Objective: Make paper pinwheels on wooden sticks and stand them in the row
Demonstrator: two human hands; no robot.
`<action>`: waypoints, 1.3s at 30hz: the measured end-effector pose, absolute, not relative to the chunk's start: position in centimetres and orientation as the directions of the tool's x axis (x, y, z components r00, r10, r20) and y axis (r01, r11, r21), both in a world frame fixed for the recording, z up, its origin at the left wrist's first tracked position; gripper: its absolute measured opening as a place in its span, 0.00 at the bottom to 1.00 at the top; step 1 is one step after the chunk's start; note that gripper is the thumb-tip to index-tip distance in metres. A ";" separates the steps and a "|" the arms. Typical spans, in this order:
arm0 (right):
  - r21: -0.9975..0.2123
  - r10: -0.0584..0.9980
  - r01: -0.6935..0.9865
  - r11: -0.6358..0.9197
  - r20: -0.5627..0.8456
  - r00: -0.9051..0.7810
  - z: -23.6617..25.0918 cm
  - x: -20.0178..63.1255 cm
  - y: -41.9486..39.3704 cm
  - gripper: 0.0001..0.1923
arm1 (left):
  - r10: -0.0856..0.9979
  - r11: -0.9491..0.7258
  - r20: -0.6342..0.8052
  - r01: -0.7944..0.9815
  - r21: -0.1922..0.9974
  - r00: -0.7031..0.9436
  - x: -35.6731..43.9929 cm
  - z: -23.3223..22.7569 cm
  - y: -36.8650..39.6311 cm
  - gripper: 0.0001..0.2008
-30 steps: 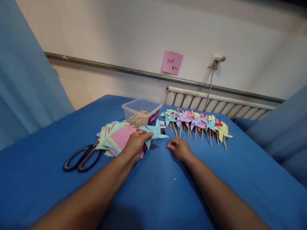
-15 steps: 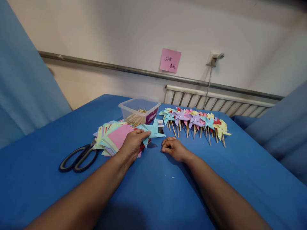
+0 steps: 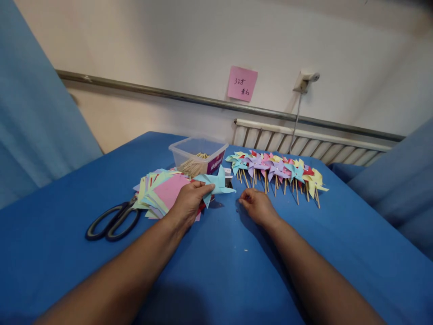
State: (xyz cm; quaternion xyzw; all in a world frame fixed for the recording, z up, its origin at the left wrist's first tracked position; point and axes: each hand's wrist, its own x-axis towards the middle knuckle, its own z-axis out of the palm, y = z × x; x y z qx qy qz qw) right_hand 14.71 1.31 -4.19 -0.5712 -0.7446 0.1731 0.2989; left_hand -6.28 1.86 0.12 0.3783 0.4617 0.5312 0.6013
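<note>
Between left fingers: blue pinwheel.

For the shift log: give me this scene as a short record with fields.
left hand: holds a folded light blue paper pinwheel
right hand: fingers curled, resting on the blue cloth; whether it pinches anything cannot be told
paper squares: coloured stack under the left hand
scissors: left of the stack
plastic box: holds wooden sticks
finished pinwheels: row on sticks, beyond the right hand
</note>
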 end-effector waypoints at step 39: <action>-0.526 0.876 0.725 0.445 0.085 -0.475 -2.8 15.1 -0.1 0.04 | 0.982 0.185 -0.188 -0.241 0.953 0.008 -6.1 0.1 1.6 0.12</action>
